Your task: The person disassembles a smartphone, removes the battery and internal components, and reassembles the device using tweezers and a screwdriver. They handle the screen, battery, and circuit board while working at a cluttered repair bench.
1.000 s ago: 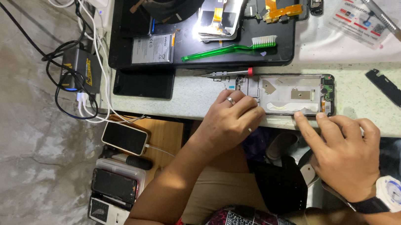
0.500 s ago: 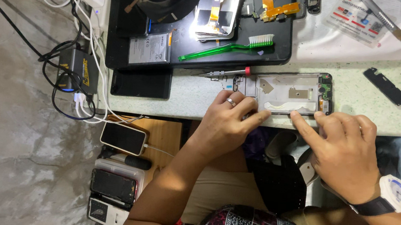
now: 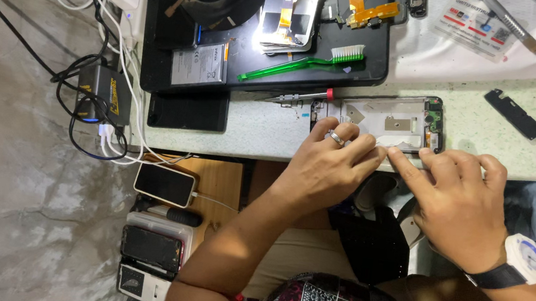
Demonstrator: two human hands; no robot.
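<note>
Fingers of the left hand and right hand press flat, ungripping, on the opened phone frame: light, thin, fragile; handle by its edges.

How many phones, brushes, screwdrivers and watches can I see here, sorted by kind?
Opened phone frame under the left hand and right hand: 1
Whole phones on the low shelf: 2
Green toothbrush: 1
Red-collared screwdriver: 1
White wristwatch: 1
Total: 6

Both hands lie palm-down, fingertips nearly meeting.
</note>
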